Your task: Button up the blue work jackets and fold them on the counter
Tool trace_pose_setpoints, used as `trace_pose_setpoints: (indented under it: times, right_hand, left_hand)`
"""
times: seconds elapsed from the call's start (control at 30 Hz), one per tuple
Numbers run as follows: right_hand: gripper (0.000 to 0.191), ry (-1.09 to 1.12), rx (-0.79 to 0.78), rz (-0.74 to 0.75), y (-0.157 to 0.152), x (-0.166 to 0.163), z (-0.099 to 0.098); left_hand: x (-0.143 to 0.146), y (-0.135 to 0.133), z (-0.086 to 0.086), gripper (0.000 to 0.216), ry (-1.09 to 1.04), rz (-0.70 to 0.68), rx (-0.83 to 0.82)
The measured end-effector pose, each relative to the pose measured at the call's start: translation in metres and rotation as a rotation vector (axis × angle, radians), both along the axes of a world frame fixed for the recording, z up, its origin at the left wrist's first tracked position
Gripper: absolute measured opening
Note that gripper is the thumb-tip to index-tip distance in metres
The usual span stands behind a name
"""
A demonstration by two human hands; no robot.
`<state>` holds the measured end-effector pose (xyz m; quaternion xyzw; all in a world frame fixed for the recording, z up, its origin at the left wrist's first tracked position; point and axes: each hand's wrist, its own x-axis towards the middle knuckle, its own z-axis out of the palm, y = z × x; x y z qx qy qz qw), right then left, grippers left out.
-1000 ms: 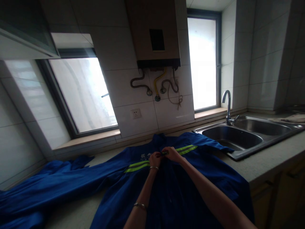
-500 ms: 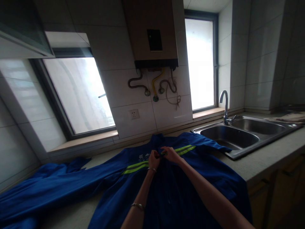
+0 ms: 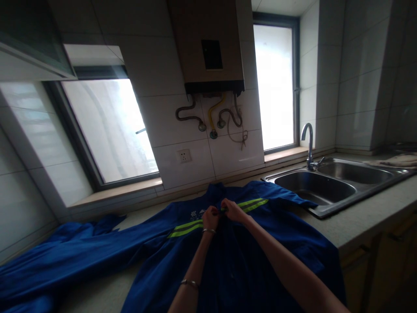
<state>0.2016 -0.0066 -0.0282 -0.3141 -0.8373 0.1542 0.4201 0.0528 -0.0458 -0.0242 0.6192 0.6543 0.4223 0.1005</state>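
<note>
A blue work jacket (image 3: 146,248) with yellow-green and grey stripes across the chest lies spread on the counter, collar toward the wall. My left hand (image 3: 210,218) is closed on the left side of its front opening, at stripe height beside a white print. Close by, my right hand (image 3: 233,211) pinches the other front edge, fingers bent. The two hands almost meet over the middle of the chest. Whatever small fastening lies between the fingertips is hidden. One jacket sleeve reaches over the sink's near left corner.
A double steel sink (image 3: 321,215) with a tall faucet (image 3: 309,145) is set into the counter (image 3: 368,217) at the right. More blue cloth (image 3: 78,230) lies at the far left. A water heater (image 3: 210,48) with hoses hangs on the tiled wall, between two windows. A cloth (image 3: 399,161) lies beyond the sink.
The fingers of my right hand have shifted slightly and curled at the front edge. My left hand stays at nearly the same place. The jacket lies as before.
</note>
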Motion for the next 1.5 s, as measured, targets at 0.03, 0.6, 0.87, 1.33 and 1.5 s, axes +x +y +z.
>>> trace_pose_setpoints:
  times: [0.03,0.6,0.87,1.33,1.5]
  right_hand:
    - [0.035,0.007,0.003,-0.001,0.0,0.0,0.0]
    - [0.036,0.005,-0.1,-0.003,0.01,0.005,-0.008]
    - [0.033,0.033,-0.099,0.025,0.014,0.004,-0.011]
    - [0.028,0.048,-0.239,0.06,0.018,0.009,-0.014]
    - [0.027,0.081,-0.213,0.042,0.017,0.011,-0.014]
  left_hand:
    - [0.0,0.0,0.001,0.013,0.02,-0.005,-0.011]
    - [-0.006,0.001,-0.001,0.02,0.283,-0.263,0.033]
    - [-0.011,0.002,-0.006,0.021,0.206,-0.255,0.035]
    - [-0.02,0.002,-0.009,0.023,0.139,-0.453,0.008]
    - [-0.015,-0.003,-0.002,0.022,0.155,-0.457,0.034]
